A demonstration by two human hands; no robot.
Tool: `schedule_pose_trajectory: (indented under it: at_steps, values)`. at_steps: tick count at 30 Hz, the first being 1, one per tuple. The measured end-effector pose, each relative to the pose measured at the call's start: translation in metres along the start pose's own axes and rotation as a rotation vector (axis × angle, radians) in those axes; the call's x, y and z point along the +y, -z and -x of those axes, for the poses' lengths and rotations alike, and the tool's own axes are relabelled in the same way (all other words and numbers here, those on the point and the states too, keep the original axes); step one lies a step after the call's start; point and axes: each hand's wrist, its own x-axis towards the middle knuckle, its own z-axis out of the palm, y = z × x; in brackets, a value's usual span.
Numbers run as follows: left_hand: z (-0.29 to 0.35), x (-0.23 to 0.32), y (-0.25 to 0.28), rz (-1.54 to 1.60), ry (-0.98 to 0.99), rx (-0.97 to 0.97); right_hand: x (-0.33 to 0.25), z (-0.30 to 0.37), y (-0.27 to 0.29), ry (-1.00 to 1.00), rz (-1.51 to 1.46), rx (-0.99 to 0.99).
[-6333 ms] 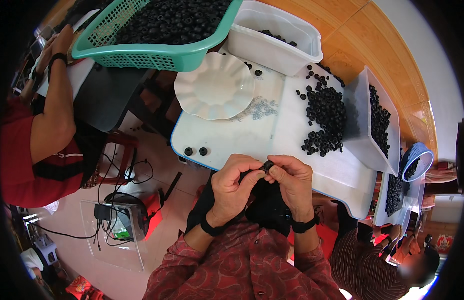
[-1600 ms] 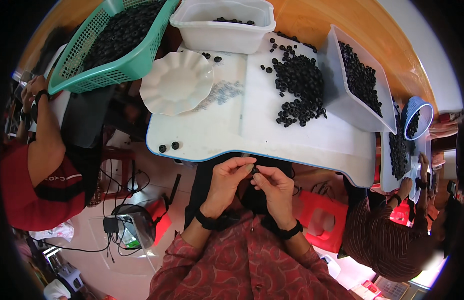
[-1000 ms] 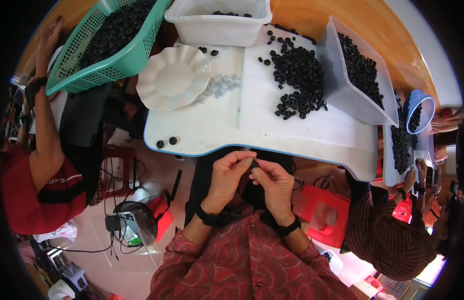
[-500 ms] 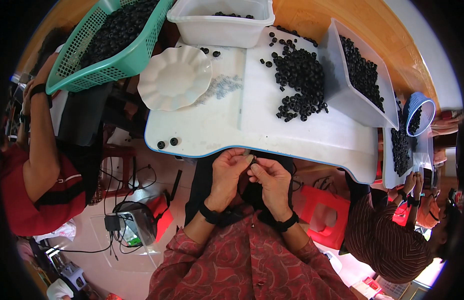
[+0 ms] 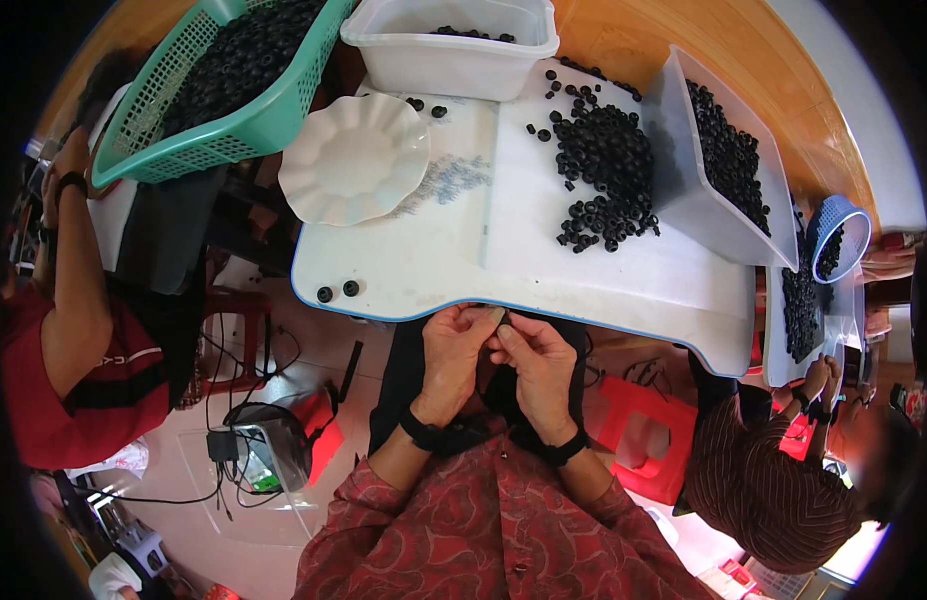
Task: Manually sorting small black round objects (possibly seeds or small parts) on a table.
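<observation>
**Fingers point(image 5: 484, 323) of both hands close together on one small dark piece point(image 5: 503, 319)**

Going from left to right, we first see the green basket point(image 5: 209, 152) heaped with black pieces, then two black round pieces point(image 5: 325, 294) at the surface's point(image 5: 414, 255) near left corner, in front of the scalloped plate point(image 5: 354, 160).

Next comes our left hand point(image 5: 450, 365), its thumb and fingertips pinched together. The small dark piece lies just to the right of those tips, between them and our right hand point(image 5: 540, 380), whose thumb and fingertips are also drawn together and angle in from the right. Neither hand is clearly nearer: both seem to be touching the piece, just off the surface's near edge, over our lap. The fingers cover most of it, so we cannot tell how its long axis runs.

Farther right, well apart from our fingers and toward the far side, lies the loose pile of black pieces point(image 5: 604, 150), just beside the translucent bin point(image 5: 714, 215).
</observation>
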Motion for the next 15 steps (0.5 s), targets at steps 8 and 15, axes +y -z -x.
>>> schedule_pose_trajectory:
  at_steps: [8,15]
  values:
    - [0.0004,0.0019,-0.0008,0.041,0.024,0.007,0.0028,0.0021,-0.0042,0.010,-0.028,0.017]
    - [-0.0019,-0.0012,0.0023,0.117,0.034,-0.037,0.0027,0.0028,-0.0044,0.007,-0.033,0.028]
